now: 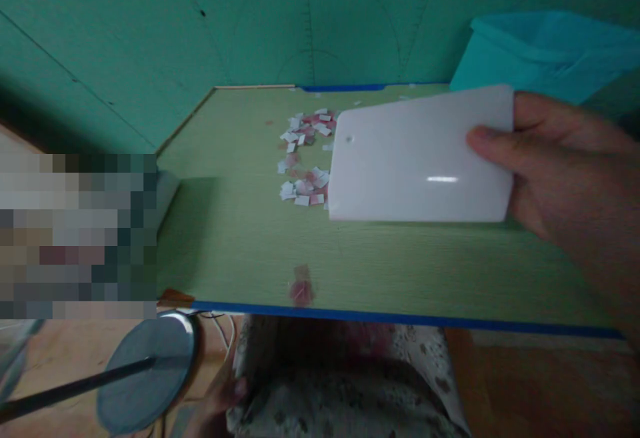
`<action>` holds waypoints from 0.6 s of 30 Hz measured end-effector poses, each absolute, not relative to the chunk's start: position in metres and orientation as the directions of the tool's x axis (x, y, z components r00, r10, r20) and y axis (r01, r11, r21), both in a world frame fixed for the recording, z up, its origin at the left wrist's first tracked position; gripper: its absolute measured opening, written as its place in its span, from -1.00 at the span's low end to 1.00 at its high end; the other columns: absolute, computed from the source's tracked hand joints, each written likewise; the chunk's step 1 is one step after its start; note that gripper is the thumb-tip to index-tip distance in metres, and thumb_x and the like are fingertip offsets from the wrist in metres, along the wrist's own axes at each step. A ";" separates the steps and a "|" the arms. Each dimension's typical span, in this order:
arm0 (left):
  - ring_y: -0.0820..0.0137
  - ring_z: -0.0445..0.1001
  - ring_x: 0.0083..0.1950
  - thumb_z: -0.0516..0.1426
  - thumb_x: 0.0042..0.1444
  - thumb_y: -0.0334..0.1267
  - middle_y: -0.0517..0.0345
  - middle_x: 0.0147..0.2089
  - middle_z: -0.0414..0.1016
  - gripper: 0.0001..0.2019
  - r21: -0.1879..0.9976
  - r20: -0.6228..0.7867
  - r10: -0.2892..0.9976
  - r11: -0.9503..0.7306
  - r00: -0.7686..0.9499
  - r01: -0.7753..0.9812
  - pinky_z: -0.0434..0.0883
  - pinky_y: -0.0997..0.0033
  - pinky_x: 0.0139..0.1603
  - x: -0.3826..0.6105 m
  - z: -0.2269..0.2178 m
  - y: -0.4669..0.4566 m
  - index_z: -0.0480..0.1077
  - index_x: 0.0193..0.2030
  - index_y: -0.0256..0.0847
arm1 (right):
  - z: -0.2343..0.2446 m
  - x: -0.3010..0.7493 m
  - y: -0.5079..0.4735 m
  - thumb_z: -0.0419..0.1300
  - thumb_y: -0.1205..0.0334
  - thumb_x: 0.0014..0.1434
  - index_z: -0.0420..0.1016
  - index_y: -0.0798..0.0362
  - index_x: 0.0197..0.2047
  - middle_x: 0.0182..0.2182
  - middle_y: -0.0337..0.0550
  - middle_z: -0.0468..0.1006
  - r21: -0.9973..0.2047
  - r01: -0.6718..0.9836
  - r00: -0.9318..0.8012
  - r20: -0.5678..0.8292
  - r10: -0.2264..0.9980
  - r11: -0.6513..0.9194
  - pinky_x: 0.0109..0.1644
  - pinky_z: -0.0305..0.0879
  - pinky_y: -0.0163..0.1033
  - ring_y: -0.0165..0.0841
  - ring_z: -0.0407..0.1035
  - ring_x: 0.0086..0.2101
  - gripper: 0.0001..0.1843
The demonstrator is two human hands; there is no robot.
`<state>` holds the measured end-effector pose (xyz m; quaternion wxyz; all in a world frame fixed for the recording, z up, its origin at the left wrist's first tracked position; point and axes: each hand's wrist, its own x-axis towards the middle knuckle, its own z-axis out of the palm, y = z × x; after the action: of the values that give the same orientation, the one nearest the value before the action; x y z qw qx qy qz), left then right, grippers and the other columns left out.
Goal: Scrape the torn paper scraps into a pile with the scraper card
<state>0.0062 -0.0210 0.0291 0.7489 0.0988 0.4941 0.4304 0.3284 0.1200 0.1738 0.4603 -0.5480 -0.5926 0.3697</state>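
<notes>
Your right hand (pixel 565 171) is clamped on the right end of the white plastic board (pixel 420 158), thumb on top and the other fingers hidden underneath. The board is held out over the middle of the green tabletop (pixel 400 271), its far end reaching the edge of the pile of paper scraps (pixel 306 158). Whether its lower edge touches the tabletop cannot be told. It looks thin, light and fairly stiff, since it stays flat while held by one end only. The glossy face with its bright glare suggests a slick surface, so a pinch near the short edge, as you have it, needs firm thumb pressure or the board may pivot. A small hole shows near the free end. The scraps are tiny, white and pink, loose and very light, likely to scatter or cling rather than move as one. One pinkish scrap (pixel 301 288) lies apart near the front edge. Your left hand (pixel 225 391) is low by your lap, blurred, and you cannot tell whether it holds anything. A teal bin (pixel 545 51) stands at the far right corner.
</notes>
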 end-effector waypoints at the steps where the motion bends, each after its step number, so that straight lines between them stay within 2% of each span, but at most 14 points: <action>1: 0.09 0.48 -0.11 0.25 -0.23 -0.25 0.19 -0.30 0.62 -0.80 0.593 -0.633 0.760 0.599 0.148 -0.537 0.44 0.20 -0.14 0.007 0.030 -0.020 0.55 -0.35 0.00 | 0.170 0.322 0.118 0.12 0.09 0.06 0.42 -0.21 -0.19 -0.35 -0.38 0.49 -0.945 0.292 -0.031 0.147 0.989 0.150 -0.44 0.29 -0.37 -0.44 0.39 -0.37 -0.79; 4: 0.08 0.47 -0.09 0.24 -0.22 -0.24 0.14 -0.20 0.60 -0.55 0.595 -0.610 0.765 0.613 0.206 -0.520 0.42 0.18 -0.11 0.008 0.028 -0.019 0.45 -0.07 0.00 | 0.160 0.309 0.114 0.12 0.07 0.07 0.44 -0.19 -0.24 -0.40 -0.40 0.49 -0.922 0.348 -0.148 0.123 0.981 0.168 -0.38 0.32 -0.40 -0.48 0.39 -0.36 -0.83; 5: 0.07 0.49 -0.12 0.24 -0.23 -0.24 0.11 -0.21 0.60 -0.52 0.587 -0.609 0.761 0.622 0.224 -0.518 0.42 0.16 -0.13 0.008 0.027 -0.019 0.44 -0.05 -0.02 | 0.156 0.307 0.114 0.11 0.06 0.08 0.44 -0.18 -0.26 -0.42 -0.40 0.48 -0.910 0.379 -0.162 0.115 0.980 0.169 -0.39 0.32 -0.41 -0.48 0.38 -0.37 -0.84; 8: 0.05 0.53 -0.24 0.27 -0.30 -0.19 0.06 -0.34 0.62 -0.60 0.568 -0.623 0.747 0.636 0.232 -0.522 0.44 0.12 -0.19 0.006 0.020 -0.021 0.53 -0.19 -0.07 | 0.149 0.304 0.115 0.10 0.05 0.08 0.42 -0.14 -0.32 -0.45 -0.38 0.48 -0.902 0.399 -0.180 0.099 0.979 0.165 -0.41 0.33 -0.40 -0.46 0.37 -0.40 -0.86; 12: 0.10 0.55 -0.35 0.32 -0.41 -0.19 0.15 -0.54 0.60 -0.71 0.580 -0.664 0.739 0.604 0.112 -0.547 0.46 0.18 -0.25 0.004 0.016 -0.023 0.57 -0.40 -0.08 | 0.147 0.302 0.115 0.12 0.09 0.06 0.42 -0.14 -0.28 -0.38 -0.37 0.51 -0.941 0.323 -0.238 0.025 0.971 0.103 -0.40 0.36 -0.38 -0.44 0.40 -0.38 -0.86; 15: 0.12 0.55 -0.42 0.32 -0.40 -0.18 0.20 -0.74 0.50 -0.86 0.549 -0.677 0.729 0.596 0.107 -0.586 0.47 0.20 -0.26 0.003 0.017 -0.022 0.54 -0.61 -0.13 | 0.148 0.301 0.113 0.16 0.12 0.03 0.42 -0.12 -0.31 -0.45 -0.38 0.51 -0.958 0.285 -0.291 -0.048 0.955 0.039 -0.48 0.32 -0.42 -0.47 0.39 -0.45 -0.88; 18: 0.10 0.55 -0.43 0.33 -0.43 -0.18 0.21 -0.79 0.46 -0.86 0.567 -0.646 0.752 0.587 0.130 -0.577 0.47 0.16 -0.26 0.005 0.019 -0.020 0.50 -0.69 -0.14 | 0.148 0.300 0.112 0.18 0.12 0.00 0.42 -0.10 -0.36 -0.48 -0.38 0.50 -0.965 0.260 -0.335 -0.094 0.938 -0.003 -0.54 0.29 -0.44 -0.49 0.37 -0.51 -0.90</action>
<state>0.0047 -0.0202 0.0195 0.7462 0.0897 0.4865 0.4454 0.3000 0.1118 0.1478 0.3235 -0.4774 -0.6274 0.5233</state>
